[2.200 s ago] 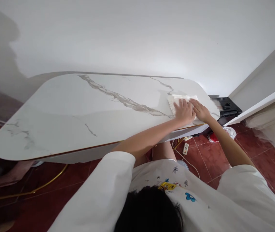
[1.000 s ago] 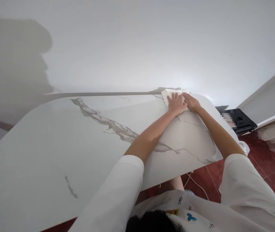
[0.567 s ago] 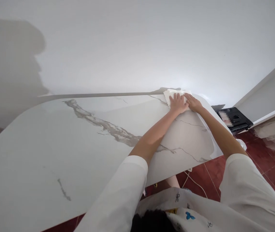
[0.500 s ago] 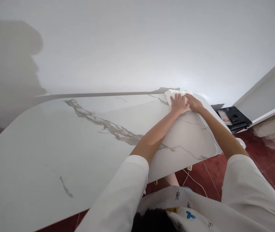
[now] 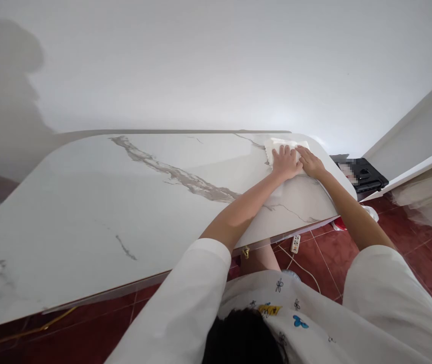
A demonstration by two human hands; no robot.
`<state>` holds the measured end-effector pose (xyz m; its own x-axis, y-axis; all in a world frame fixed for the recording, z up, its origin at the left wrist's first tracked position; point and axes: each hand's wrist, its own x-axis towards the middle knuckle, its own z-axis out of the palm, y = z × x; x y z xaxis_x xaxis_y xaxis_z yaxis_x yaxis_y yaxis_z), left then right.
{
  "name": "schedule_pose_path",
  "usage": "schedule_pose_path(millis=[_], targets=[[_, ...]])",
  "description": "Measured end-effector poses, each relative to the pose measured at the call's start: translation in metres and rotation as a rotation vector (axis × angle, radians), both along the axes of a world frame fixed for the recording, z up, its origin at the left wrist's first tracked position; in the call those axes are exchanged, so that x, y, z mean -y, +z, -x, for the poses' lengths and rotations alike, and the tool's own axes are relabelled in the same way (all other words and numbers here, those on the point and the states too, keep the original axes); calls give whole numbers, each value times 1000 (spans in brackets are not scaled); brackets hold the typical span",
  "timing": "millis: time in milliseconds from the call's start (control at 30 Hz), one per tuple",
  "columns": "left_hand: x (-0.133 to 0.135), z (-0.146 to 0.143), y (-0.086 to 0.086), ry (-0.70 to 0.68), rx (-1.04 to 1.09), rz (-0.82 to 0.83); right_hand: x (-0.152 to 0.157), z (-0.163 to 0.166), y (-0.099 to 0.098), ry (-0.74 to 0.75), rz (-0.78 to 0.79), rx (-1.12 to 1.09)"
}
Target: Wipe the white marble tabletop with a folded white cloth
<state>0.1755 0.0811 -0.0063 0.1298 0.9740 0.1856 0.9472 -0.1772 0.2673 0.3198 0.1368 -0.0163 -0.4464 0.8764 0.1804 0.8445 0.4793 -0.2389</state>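
Note:
A white cloth [image 5: 275, 145] lies flat on the far right part of a white marble-look table [image 5: 98, 202], close to the wall. My left hand [image 5: 286, 163] presses down on the cloth with its fingers stretched out and flat. My right hand [image 5: 310, 162] lies beside it, fingers also flat on the cloth's right side. Both arms reach across the tabletop from white sleeves.
A white wall stands right behind the table. Beyond the table's right end sits a black device [image 5: 363, 174]. A power strip [image 5: 295, 243] with a white cable lies on the red tiled floor under the table edge. A white door frame [image 5: 417, 167] runs along the right.
Both hands and the cloth have slid back from the table's far edge toward me, by a small amount. The camera has pulled back, so more floor shows.

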Motion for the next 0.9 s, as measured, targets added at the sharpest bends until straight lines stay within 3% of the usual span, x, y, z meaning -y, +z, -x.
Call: schedule_pose_path(millis=[467, 900], targets=[[85, -19, -6, -44, -56, -30, 85, -26, -11, 103, -143, 12], [154, -47, 1, -39, -21, 13, 143, -59, -9, 202, -139, -4]])
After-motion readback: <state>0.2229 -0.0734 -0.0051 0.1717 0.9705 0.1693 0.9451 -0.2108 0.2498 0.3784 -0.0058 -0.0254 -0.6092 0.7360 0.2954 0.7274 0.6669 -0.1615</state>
